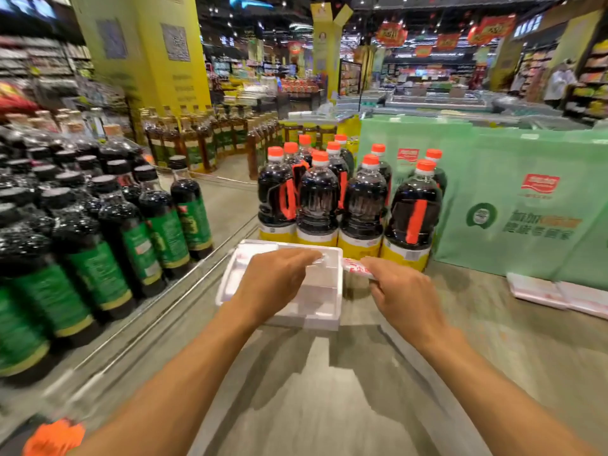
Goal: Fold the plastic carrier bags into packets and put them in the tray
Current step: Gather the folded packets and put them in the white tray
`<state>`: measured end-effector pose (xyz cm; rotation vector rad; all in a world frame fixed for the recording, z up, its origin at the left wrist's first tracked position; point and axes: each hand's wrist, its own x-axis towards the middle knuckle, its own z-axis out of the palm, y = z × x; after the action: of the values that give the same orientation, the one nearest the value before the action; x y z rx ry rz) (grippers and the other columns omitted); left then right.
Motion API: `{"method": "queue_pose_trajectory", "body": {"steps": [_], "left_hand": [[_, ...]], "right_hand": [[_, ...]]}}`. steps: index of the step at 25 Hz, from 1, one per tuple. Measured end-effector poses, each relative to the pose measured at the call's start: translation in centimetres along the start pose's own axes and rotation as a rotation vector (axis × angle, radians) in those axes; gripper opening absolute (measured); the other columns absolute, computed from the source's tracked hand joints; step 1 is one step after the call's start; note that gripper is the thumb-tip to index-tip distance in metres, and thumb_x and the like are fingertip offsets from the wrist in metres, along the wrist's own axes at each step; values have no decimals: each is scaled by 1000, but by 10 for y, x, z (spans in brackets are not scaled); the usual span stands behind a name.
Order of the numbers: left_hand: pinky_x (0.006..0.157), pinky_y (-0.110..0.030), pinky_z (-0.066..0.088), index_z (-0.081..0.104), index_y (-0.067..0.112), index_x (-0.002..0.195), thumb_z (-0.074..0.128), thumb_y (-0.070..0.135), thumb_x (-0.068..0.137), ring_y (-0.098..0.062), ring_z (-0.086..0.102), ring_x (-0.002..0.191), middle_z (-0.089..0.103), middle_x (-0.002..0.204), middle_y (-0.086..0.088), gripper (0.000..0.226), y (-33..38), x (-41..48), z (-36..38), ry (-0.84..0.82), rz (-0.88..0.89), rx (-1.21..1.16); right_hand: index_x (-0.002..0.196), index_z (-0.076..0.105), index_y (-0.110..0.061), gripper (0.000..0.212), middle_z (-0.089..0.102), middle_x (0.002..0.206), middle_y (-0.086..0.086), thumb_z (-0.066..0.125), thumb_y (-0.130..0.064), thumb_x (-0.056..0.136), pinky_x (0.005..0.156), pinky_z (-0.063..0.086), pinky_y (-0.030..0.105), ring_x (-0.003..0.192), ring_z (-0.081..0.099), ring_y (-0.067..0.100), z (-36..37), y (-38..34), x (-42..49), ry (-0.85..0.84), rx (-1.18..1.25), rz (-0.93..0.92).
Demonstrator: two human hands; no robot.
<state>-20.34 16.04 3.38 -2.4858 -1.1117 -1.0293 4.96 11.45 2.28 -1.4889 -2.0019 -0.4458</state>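
A white foam tray sits on the grey counter in front of me. My left hand hovers over the tray with its fingers stretched forward, the fingertips touching a small white folded piece near the tray's far right corner. My right hand is just right of the tray and pinches a folded white plastic bag packet with red print that sticks out toward the tray's rim. A stack of flat white carrier bags lies on the counter at the far right.
Dark bottles with orange caps stand right behind the tray. Rows of green-labelled dark bottles fill the left side. A green printed bag stands at the right rear. Bare grey counter stretches between my arms.
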Motion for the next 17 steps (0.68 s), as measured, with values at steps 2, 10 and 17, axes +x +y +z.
{"method": "queue_pose_trajectory", "body": {"steps": [2,10,17], "left_hand": [[72,-32,59,75,26,116,74,1,80,-20,74,94,77,111,5,44,-14,-10,-6,7,-23,25],[68,-32,54,76,25,106,69,8,87,-18,69,79,74,86,11,27,-48,10,-15,-127,-177,-180],[72,-22,48,78,18,112,67,3,86,-7,63,85,75,99,7,31,-54,40,-7,-257,-125,-270]], "right_hand": [[111,71,-28,38,75,101,-7,67,-10,77,60,53,35,87,70,24,7,-16,5,-9,3,-24],[106,73,-22,37,73,87,-7,76,-3,74,53,44,30,75,67,20,7,-31,11,28,38,-56],[112,74,-22,43,75,90,-6,77,-1,75,54,52,34,75,69,21,12,-19,8,51,52,-36]]}}
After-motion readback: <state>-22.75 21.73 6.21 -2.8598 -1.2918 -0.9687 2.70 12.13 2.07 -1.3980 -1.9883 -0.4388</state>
